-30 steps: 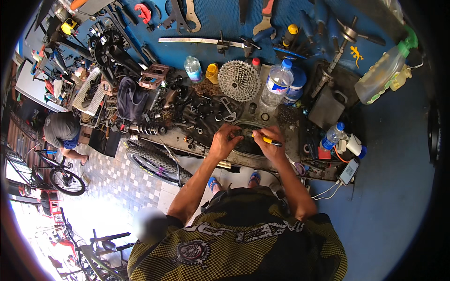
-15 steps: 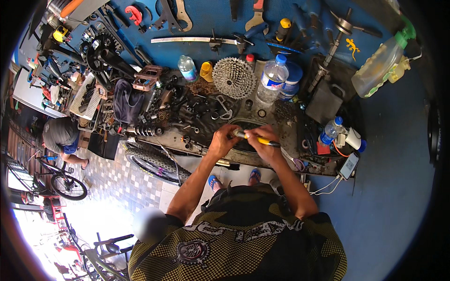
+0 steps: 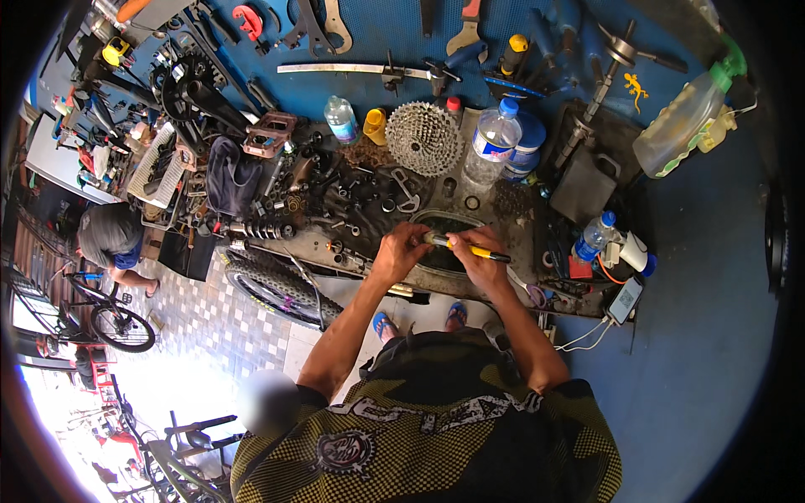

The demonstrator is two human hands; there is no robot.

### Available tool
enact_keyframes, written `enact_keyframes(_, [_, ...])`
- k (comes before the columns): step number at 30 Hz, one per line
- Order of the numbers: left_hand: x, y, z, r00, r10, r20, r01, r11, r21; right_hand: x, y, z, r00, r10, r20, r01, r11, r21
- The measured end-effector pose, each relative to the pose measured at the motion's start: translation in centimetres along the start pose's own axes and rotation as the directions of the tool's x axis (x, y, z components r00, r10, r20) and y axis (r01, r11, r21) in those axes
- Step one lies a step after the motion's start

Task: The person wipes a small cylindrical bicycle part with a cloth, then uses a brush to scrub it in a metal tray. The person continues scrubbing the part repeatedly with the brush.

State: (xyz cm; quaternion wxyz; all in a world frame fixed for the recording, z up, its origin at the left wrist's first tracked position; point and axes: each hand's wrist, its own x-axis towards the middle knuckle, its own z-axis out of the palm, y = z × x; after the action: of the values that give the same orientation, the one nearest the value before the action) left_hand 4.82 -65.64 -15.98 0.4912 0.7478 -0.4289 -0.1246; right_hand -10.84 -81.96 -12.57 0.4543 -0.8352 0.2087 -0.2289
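My right hand (image 3: 481, 270) grips a slim yellow-and-black tool (image 3: 490, 253) like a pen, its dark end pointing to the right. The exact kind of tool cannot be made out. The pale tip of the tool reaches my left hand (image 3: 397, 253), whose fingers are pinched together there. Whatever sits between those fingers is too small and too covered to name. Both hands are above an oval tray (image 3: 457, 213) with a dark inside, near the front edge of the cluttered workbench.
Behind the tray stand a bicycle cassette (image 3: 423, 139), a clear bottle with a blue cap (image 3: 492, 147) and a yellow container (image 3: 375, 127). Loose metal parts crowd the bench to the left. A bicycle tyre (image 3: 272, 289) leans below. A phone (image 3: 624, 302) on a cable lies right.
The view has shifted slightly, so the bench items appear a little to the right. My hands stay together over the tray, and the tool has turned slightly between my right fingers.
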Motion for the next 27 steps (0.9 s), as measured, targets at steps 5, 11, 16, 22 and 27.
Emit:
enact_keyframes(5, [0.2, 0.8, -0.4, 1.0, -0.002, 0.012, 0.002, 1.0, -0.006, -0.1, 4.4, -0.4, 0.994, 0.04, 0.097, -0.032, 0.996, -0.08])
enact_keyframes(11, [0.2, 1.2, -0.1, 0.997, -0.065, 0.045, 0.069, 0.994, -0.09, -1.1, 4.5, -0.9, 0.917, 0.35, 0.191, -0.367, 0.929, 0.056])
enact_keyframes(16, [-0.1, 0.1, 0.8, 0.999, -0.045, -0.008, 0.043, 0.989, -0.14, -2.8, 6.2, -0.5, 0.992, -0.129, -0.01, 0.126, 0.982, -0.144])
enact_keyframes(22, [-0.2, 0.0, 0.7, 1.0, 0.016, 0.023, -0.016, 1.0, 0.003, -1.9, 5.9, -1.5, 1.0, 0.011, 0.002, -0.01, 0.919, -0.395])
enact_keyframes(27, [-0.2, -0.1, 0.4, 0.995, 0.034, 0.097, -0.043, 0.995, 0.085, -0.2, -2.2, -0.6, 0.999, -0.002, 0.048, -0.001, 0.998, 0.055])
